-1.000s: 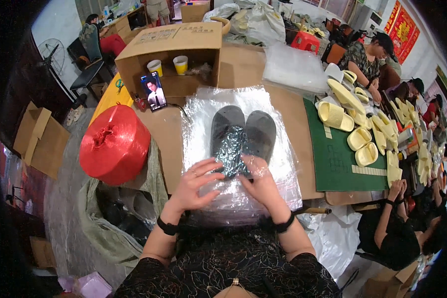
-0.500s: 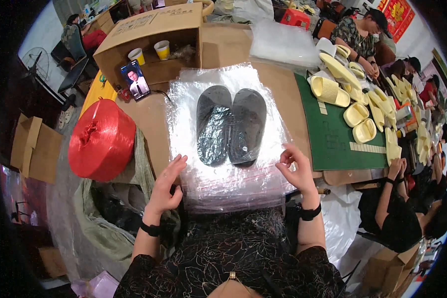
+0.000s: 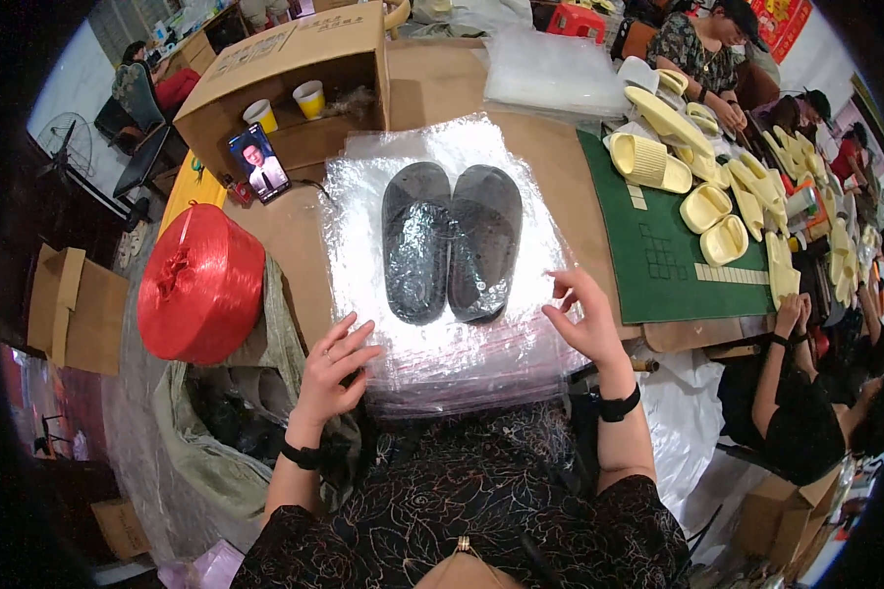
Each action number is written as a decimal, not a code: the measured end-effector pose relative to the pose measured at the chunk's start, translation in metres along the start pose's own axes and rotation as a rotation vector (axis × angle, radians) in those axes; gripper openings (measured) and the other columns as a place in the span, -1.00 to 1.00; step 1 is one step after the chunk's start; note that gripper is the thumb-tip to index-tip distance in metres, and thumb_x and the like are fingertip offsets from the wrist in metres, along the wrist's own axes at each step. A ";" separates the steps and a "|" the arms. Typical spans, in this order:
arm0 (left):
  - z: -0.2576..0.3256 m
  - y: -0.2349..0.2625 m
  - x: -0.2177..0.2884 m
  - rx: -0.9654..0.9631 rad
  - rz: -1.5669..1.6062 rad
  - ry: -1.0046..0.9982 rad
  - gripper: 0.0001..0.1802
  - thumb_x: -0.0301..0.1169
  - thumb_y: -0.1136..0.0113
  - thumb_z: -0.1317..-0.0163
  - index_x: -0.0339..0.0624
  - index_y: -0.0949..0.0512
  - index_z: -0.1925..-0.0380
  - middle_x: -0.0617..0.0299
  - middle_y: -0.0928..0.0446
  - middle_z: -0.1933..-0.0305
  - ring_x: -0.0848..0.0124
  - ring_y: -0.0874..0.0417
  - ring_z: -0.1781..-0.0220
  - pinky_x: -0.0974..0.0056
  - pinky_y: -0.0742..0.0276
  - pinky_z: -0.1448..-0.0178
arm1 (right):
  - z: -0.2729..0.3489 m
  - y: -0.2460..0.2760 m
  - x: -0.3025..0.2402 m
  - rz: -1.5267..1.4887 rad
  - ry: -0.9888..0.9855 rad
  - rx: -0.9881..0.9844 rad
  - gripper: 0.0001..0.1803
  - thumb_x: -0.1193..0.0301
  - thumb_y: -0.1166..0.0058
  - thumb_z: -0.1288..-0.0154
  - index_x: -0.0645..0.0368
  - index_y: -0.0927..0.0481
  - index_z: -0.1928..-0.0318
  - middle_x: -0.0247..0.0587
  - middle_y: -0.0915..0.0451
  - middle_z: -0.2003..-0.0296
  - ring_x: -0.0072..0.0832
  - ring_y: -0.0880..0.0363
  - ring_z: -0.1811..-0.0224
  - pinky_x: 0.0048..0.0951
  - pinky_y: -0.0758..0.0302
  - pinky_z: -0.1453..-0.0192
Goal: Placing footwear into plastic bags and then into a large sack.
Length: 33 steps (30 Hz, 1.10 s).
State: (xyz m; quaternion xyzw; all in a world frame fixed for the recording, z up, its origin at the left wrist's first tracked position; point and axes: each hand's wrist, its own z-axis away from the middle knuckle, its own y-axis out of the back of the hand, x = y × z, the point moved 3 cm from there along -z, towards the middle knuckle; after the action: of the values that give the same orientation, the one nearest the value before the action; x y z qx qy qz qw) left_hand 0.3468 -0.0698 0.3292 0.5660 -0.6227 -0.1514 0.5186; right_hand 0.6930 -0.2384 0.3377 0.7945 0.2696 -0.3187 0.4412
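A pair of black slide slippers lies side by side inside a clear plastic bag, toes toward the far side. Beneath them is a stack of clear plastic bags, its near edges lined with pinkish strips. My left hand is held at the stack's near left edge, fingers apart and nothing in it. On the near right edge, my right hand is raised with thumb and fingers spread, also without anything. Neither hand touches the slippers.
A red twine roll stands left, above an open sack. Behind are a cardboard box with two cups and a phone. Right, pale yellow slippers lie on a green mat. Co-workers sit at the right.
My hands stay near the bag's near corners; the left fingers have spread a little more. The whole view has shifted slightly. The slippers remain in place on the stack.
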 end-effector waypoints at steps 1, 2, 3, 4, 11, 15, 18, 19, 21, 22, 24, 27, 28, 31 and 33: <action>0.001 0.001 -0.001 0.012 0.012 0.011 -0.53 -0.58 -0.33 0.06 0.03 -0.67 0.07 0.24 -0.50 -0.31 0.09 -0.38 -0.43 0.08 -0.39 -0.37 | 0.004 0.002 0.002 0.144 0.065 -0.047 -0.44 0.66 -0.30 -0.04 0.08 -0.54 -0.11 -0.22 -0.45 0.04 -0.45 -0.50 0.19 -0.52 -0.47 0.26; 0.002 0.002 -0.002 0.025 0.024 0.022 -0.55 -0.58 -0.33 0.07 0.02 -0.68 0.09 0.24 -0.51 -0.30 0.10 -0.39 -0.42 0.08 -0.39 -0.37 | 0.009 -0.001 0.003 0.142 0.066 -0.050 -0.44 0.66 -0.30 -0.04 0.08 -0.54 -0.11 -0.22 -0.45 0.04 -0.45 -0.50 0.19 -0.52 -0.47 0.26; 0.004 0.002 -0.004 0.028 0.024 0.025 -0.55 -0.58 -0.33 0.07 0.02 -0.68 0.09 0.24 -0.51 -0.30 0.10 -0.39 -0.42 0.08 -0.39 -0.37 | 0.013 -0.002 0.001 0.106 0.017 0.053 -0.41 0.65 -0.30 -0.03 0.09 -0.51 -0.13 -0.21 -0.44 -0.01 -0.46 -0.50 0.18 -0.52 -0.47 0.26; 0.005 0.002 -0.007 0.036 0.020 0.016 -0.56 -0.58 -0.34 0.08 0.02 -0.69 0.11 0.24 -0.51 -0.30 0.10 -0.39 -0.42 0.08 -0.39 -0.37 | 0.013 -0.002 0.000 0.069 -0.030 0.155 -0.39 0.65 -0.30 -0.03 0.09 -0.48 -0.15 -0.19 -0.43 -0.05 -0.47 -0.51 0.18 -0.53 -0.47 0.27; -0.005 0.001 0.004 -0.004 0.011 0.030 -0.63 -0.56 -0.37 0.07 0.07 -0.72 0.20 0.29 -0.56 -0.25 0.11 -0.41 -0.40 0.09 -0.40 -0.36 | -0.003 -0.006 -0.004 -0.255 -0.050 0.161 -0.22 0.67 -0.26 -0.05 0.14 -0.32 -0.34 -0.21 -0.53 -0.07 -0.52 -0.54 0.16 -0.56 -0.49 0.24; 0.002 -0.002 -0.001 0.018 0.035 -0.004 -0.70 -0.54 -0.39 0.06 0.08 -0.73 0.28 0.31 -0.57 -0.23 0.09 -0.43 -0.39 0.10 -0.41 -0.33 | -0.003 -0.005 -0.011 -0.050 0.007 -0.049 -0.65 0.63 -0.22 -0.06 0.11 -0.62 0.09 -0.27 -0.63 0.17 -0.41 -0.59 0.18 -0.43 -0.53 0.18; 0.002 0.002 -0.003 0.027 0.104 0.029 -0.74 -0.55 -0.36 0.02 0.04 -0.72 0.29 0.27 -0.62 -0.17 0.08 -0.44 -0.38 0.08 -0.41 -0.34 | 0.011 -0.002 -0.007 0.090 -0.018 -0.052 -0.87 0.59 -0.19 0.00 0.11 -0.63 0.39 -0.30 -0.65 0.15 -0.29 -0.59 0.15 -0.32 -0.56 0.08; 0.001 0.003 -0.003 0.023 0.107 0.030 -0.74 -0.55 -0.36 0.02 0.04 -0.72 0.29 0.27 -0.62 -0.17 0.08 -0.44 -0.38 0.08 -0.41 -0.34 | 0.015 0.000 -0.003 0.145 -0.012 -0.067 -0.86 0.60 -0.18 0.01 0.11 -0.63 0.39 -0.33 -0.66 0.11 -0.29 -0.59 0.14 -0.32 -0.55 0.08; -0.001 0.006 -0.006 0.097 0.206 0.076 -0.84 -0.56 -0.32 -0.03 -0.08 -0.70 0.35 0.16 -0.66 -0.09 0.06 -0.48 -0.35 0.06 -0.40 -0.34 | 0.022 0.002 -0.001 0.225 -0.006 -0.129 -0.78 0.64 -0.09 0.04 0.10 -0.65 0.35 -0.38 -0.67 0.00 -0.23 -0.57 0.08 -0.31 -0.56 0.06; -0.004 0.006 -0.006 0.095 0.209 0.075 -0.84 -0.56 -0.32 -0.03 -0.08 -0.70 0.35 0.16 -0.66 -0.09 0.06 -0.48 -0.35 0.06 -0.40 -0.34 | 0.023 0.003 -0.002 0.227 -0.010 -0.129 -0.78 0.64 -0.09 0.04 0.10 -0.65 0.35 -0.38 -0.67 0.00 -0.23 -0.57 0.08 -0.31 -0.56 0.06; -0.011 0.007 -0.008 0.213 0.375 0.115 -0.91 -0.58 -0.27 -0.09 -0.16 -0.67 0.41 0.08 -0.68 -0.04 0.03 -0.51 -0.32 0.04 -0.40 -0.35 | 0.025 0.000 -0.006 0.298 0.022 -0.202 -0.62 0.63 -0.07 0.05 0.07 -0.66 0.16 -0.31 -0.63 -0.06 -0.15 -0.53 -0.01 -0.28 -0.55 -0.03; -0.021 0.003 -0.009 0.306 0.472 0.187 -0.92 -0.59 -0.19 -0.19 -0.21 -0.64 0.36 0.07 -0.70 0.07 0.07 -0.59 -0.23 0.09 -0.43 -0.31 | 0.023 0.002 -0.022 0.275 0.027 -0.236 -0.42 0.57 -0.08 0.07 0.03 -0.58 -0.08 -0.23 -0.53 -0.21 -0.06 -0.45 -0.12 -0.19 -0.47 -0.21; -0.023 0.002 -0.009 0.374 0.510 0.253 -0.90 -0.59 -0.15 -0.22 -0.22 -0.64 0.33 0.09 -0.71 0.11 0.11 -0.60 -0.20 0.10 -0.45 -0.28 | 0.024 0.002 -0.027 0.270 0.033 -0.239 -0.42 0.57 -0.08 0.07 0.03 -0.58 -0.08 -0.23 -0.53 -0.21 -0.06 -0.45 -0.12 -0.19 -0.47 -0.21; -0.026 -0.003 -0.011 0.470 0.516 0.359 -0.90 -0.57 -0.10 -0.31 -0.30 -0.61 0.28 0.14 -0.70 0.24 0.30 -0.68 0.04 0.24 -0.53 -0.12 | 0.029 -0.001 -0.038 0.295 0.023 -0.262 -0.30 0.47 -0.20 0.08 -0.01 -0.48 -0.21 -0.21 -0.41 -0.32 -0.04 -0.38 -0.20 -0.11 -0.34 -0.33; -0.026 -0.007 -0.013 0.561 0.651 0.507 -0.89 -0.53 -0.11 -0.34 -0.37 -0.59 0.27 0.19 -0.68 0.32 0.45 -0.66 0.21 0.34 -0.53 0.01 | 0.031 -0.004 -0.042 0.347 0.026 -0.234 -0.35 0.35 -0.32 0.08 0.00 -0.56 -0.15 -0.24 -0.36 -0.36 -0.07 -0.34 -0.25 -0.09 -0.31 -0.35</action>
State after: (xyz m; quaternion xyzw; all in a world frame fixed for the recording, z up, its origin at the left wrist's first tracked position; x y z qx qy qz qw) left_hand 0.3695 -0.0507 0.3283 0.4790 -0.6382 0.3338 0.5019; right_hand 0.6542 -0.2699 0.3541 0.7762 0.1694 -0.1942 0.5754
